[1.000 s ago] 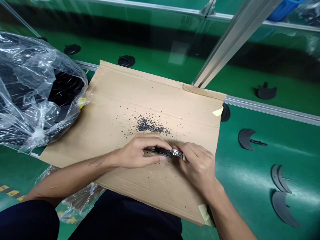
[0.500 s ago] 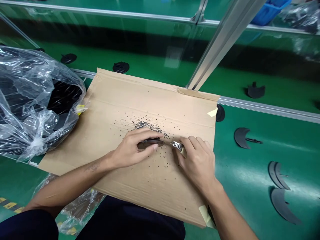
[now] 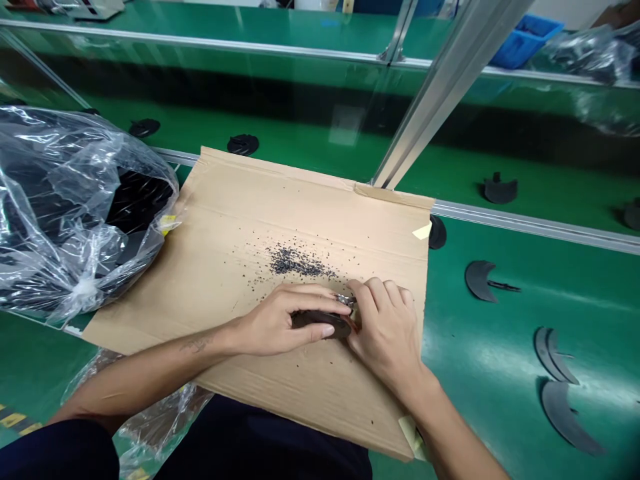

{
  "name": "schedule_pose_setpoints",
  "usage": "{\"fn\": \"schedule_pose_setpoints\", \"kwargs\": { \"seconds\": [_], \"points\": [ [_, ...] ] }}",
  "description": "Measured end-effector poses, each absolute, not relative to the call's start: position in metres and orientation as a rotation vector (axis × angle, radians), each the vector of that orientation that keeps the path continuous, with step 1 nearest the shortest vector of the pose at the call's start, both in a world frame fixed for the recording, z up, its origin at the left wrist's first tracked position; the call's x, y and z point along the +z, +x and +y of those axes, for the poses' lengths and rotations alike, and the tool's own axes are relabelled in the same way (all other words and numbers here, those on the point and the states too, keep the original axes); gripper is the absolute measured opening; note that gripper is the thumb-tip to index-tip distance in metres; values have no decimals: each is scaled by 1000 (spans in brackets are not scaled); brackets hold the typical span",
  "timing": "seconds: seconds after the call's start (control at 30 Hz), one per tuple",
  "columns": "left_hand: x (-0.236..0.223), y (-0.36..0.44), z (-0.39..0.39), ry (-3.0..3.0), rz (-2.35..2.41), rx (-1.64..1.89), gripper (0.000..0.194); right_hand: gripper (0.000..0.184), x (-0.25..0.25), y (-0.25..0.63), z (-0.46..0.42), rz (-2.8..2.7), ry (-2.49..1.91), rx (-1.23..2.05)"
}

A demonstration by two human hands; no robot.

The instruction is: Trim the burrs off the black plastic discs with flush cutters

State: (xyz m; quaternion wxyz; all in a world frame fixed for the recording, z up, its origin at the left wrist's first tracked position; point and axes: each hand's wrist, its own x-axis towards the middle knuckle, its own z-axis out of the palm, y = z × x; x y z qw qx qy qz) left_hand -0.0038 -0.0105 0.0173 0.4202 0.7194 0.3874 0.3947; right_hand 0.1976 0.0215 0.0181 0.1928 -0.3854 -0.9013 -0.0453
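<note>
In the head view, the left hand (image 3: 280,323) pinches a dark disc (image 3: 315,319) between thumb and fingers above the cardboard (image 3: 195,287), at five o'clock from the scattered black bits (image 3: 295,261). The right hand's (image 3: 387,327) fingers curl around a small metal cutter (image 3: 345,301), partly hidden. Half a second ago cutter and disc stood apart; now they meet near the disc's one o'clock edge, so trimming seems under way, though I can't tell whether the blades bite.

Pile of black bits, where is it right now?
In the head view, the black bits lie near the middle of the cardboard, just beyond the left hand and right of the plastic bag.
</note>
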Motion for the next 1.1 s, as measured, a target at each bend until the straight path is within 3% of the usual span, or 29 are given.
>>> {"fn": "schedule_pose_setpoints", "kwargs": {
  "seconds": [0.5, 0.7, 0.8, 0.97, 1.1],
  "points": [
    [20, -5, -8, 1757, 1080, 1153, 25, 48, 20, 201, 26, -2440, -1056, -82],
    [19, -11, 0, 1247, 1065, 1258, 21, 53, 16, 209, 30, -2287, -1167, 25],
    [16, -17, 8, 927, 1055, 1315, 31, 49, 18, 209, 32, -2175, -1101, 246],
    [6, -16, 12, 814, 968, 1305, 43, 36, 21, 202, 23, -1976, -909, 908],
    [1, -8, 3, 1075, 988, 1178, 40, 37, 21, 199, 16, -1956, -778, 982]
  ]
}}
